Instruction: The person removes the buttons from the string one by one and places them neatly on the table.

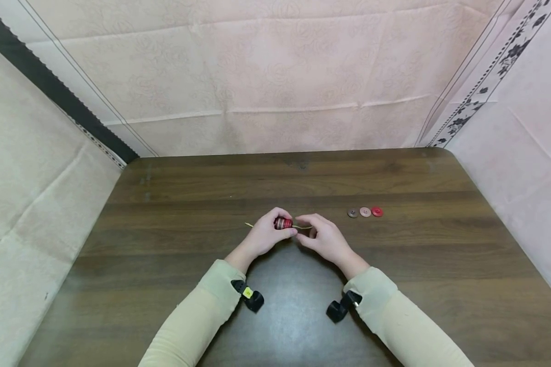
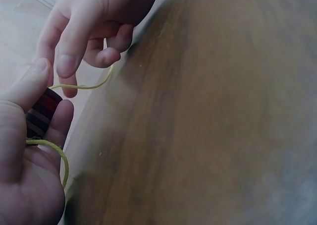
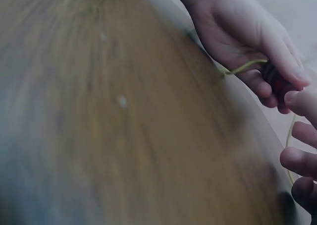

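Observation:
My left hand (image 1: 266,233) grips a stack of red, pink and dark buttons (image 1: 283,223) between thumb and fingers. A yellow cord (image 2: 89,87) runs out of both ends of the stack, and one end loops over the left palm in the left wrist view. My right hand (image 1: 323,237) is just right of the stack, thumb and index finger parted. The cord's right stretch passes between those parted fingers. Part of the stack is hidden by the left fingers.
Three loose buttons lie in a row to the right, beyond the right hand: a grey-brown button (image 1: 352,213), a pink button (image 1: 365,211) and a red button (image 1: 377,211). The wooden table (image 1: 188,204) meets pale cloth (image 1: 275,76) at its back and sides.

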The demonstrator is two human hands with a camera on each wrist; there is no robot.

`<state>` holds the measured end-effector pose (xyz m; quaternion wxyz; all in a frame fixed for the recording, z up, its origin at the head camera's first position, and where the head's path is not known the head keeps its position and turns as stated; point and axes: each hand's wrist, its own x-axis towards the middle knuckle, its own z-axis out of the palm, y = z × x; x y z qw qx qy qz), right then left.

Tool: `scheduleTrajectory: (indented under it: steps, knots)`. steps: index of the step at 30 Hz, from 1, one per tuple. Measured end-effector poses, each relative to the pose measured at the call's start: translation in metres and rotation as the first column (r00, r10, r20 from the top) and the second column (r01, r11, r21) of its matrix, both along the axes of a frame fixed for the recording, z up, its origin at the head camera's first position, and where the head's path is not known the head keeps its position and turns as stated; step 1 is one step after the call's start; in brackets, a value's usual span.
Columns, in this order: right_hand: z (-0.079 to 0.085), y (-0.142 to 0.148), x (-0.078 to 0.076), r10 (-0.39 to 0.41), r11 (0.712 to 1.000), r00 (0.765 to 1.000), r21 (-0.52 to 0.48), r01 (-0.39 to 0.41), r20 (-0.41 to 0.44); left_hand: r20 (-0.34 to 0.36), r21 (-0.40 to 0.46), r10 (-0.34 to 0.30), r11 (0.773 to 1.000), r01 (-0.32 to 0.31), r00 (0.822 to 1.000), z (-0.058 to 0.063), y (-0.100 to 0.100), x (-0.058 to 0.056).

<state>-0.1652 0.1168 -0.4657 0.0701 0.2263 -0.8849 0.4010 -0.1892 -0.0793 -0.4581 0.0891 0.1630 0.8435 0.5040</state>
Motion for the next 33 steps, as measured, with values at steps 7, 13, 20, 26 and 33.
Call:
scheduleTrajectory:
  steps: [7, 13, 20, 26, 33]
  knots:
    - [0.002, -0.005, 0.001, -0.002, 1.0, 1.0, -0.011, 0.002, -0.006, -0.006, 0.016, -0.006, 1.0, 0.006, 1.0, 0.0, 0.001, 0.0]
    - [0.001, -0.007, 0.002, -0.009, 0.999, 1.0, -0.035, 0.008, -0.022, 0.003, 0.04, -0.004, 0.999, 0.004, 1.0, 0.0, 0.001, 0.0]
    - [0.001, -0.011, 0.002, -0.008, 0.999, 0.999, -0.042, 0.006, -0.04, 0.013, 0.053, 0.013, 0.998, -0.014, 1.0, -0.001, 0.0, 0.0]
    - [-0.001, -0.014, 0.001, -0.011, 0.999, 0.994, -0.035, 0.007, -0.106, 0.016, 0.062, 0.02, 0.998, -0.021, 1.0, -0.003, 0.001, 0.0]
    - [-0.001, -0.013, 0.001, -0.018, 0.999, 0.997, -0.048, 0.014, -0.072, 0.026, 0.05, 0.024, 0.998, -0.025, 0.999, -0.002, 0.001, 0.001]
